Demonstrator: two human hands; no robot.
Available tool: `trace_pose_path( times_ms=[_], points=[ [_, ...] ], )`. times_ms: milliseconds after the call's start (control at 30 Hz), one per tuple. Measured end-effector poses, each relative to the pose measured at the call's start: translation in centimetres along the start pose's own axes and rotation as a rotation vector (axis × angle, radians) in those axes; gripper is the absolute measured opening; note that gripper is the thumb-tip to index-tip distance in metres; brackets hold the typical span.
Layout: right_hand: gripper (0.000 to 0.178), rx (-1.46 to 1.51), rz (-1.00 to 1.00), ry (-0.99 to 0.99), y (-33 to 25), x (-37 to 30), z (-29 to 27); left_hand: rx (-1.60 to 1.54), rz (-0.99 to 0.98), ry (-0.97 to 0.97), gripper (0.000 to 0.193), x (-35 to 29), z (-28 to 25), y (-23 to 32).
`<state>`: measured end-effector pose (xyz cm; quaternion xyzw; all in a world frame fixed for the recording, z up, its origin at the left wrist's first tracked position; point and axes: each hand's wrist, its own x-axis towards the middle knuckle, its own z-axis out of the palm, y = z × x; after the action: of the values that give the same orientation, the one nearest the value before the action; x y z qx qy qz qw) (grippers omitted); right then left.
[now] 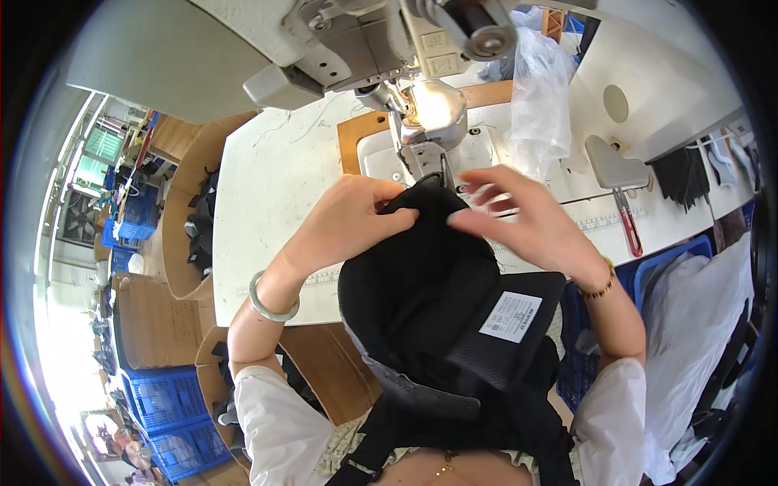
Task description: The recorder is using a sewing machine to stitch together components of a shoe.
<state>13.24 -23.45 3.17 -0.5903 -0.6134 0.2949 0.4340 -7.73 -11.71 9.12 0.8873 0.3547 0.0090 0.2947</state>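
Note:
A black fabric piece (417,243), soft and pouch-like, stretches from my lap up to the sewing machine (405,134). Its top edge lies just under the machine's lit needle area. A white label (510,316) is attached to a dark textured flap on its right side. My left hand (348,219) pinches the upper left edge of the fabric between thumb and fingers. On the other side, my right hand (527,215) has its fingers spread and slightly blurred, with the thumb close to or touching the fabric. The needle tip itself is hard to make out.
Red-handled snips (630,227) lie on the white table (267,178) at the right. Behind them hangs a clear plastic bag (541,97). Cardboard boxes (182,235) with dark pieces and blue crates (166,401) stand at the left; another blue crate (577,348) is below right.

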Motion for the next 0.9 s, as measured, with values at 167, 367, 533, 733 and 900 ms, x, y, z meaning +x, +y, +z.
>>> trace_pose_path(
  times_ms=[167, 367, 533, 733, 900],
  points=[
    [0.030, 0.309, 0.104, -0.174, -1.1, 2.3, 1.6, -0.196, -0.020, 0.064, 0.016, -0.7, 1.0, -0.4],
    [0.024, 0.873, 0.265, -0.061, 0.1, 0.1, 2.5, -0.571, -0.030, 0.059, 0.027, -1.4, 3.5, -2.1],
    [0.024, 0.922, 0.344, -0.052, 0.7, -0.2, 2.4, -0.644, -0.020, 0.037, 0.030, -1.7, 3.9, -1.9],
    [0.024, 0.934, 0.337, -0.036, 0.7, -0.6, 2.3, -0.610, 0.012, 0.093, 0.030, -1.7, 4.2, -1.7],
    [0.024, 0.933, 0.319, -0.053, 0.7, -0.5, 2.6, -0.651, -0.019, 0.243, 0.034, -1.9, 4.8, -1.5]
  ],
)
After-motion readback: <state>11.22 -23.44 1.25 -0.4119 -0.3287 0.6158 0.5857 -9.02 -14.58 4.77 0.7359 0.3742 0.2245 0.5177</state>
